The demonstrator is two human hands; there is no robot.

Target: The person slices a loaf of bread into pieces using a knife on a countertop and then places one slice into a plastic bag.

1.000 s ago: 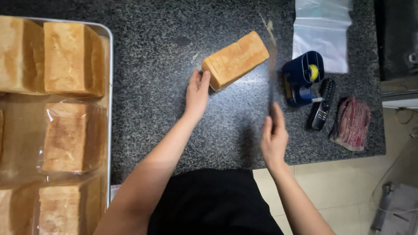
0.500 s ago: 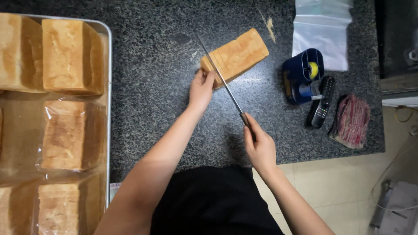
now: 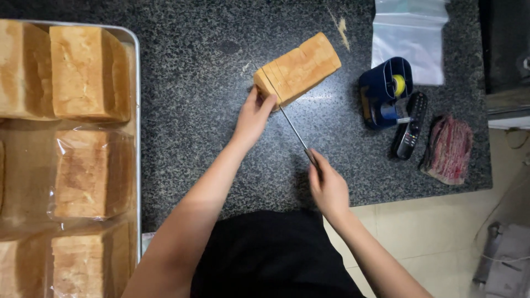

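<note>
Bread loaf (image 3: pixel 301 69) lies diagonally on the dark granite counter (image 3: pixel 210 149). Since half a second ago the knife (image 3: pixel 295 132) has gone from resting on the crust to down inside the loaf's near end (slice lines now visible there). Left hand (image 3: pixel 255 113) is curled around that end, steadying it. Right hand (image 3: pixel 328 187), nearer the body, is closed on the knife handle. Cutting is underway

clear zip bag (image 3: pixel 409 41): flat, counter top right | wrapped loaves (image 3: pixel 91 174): clear film, tray left, perhaps two
</note>
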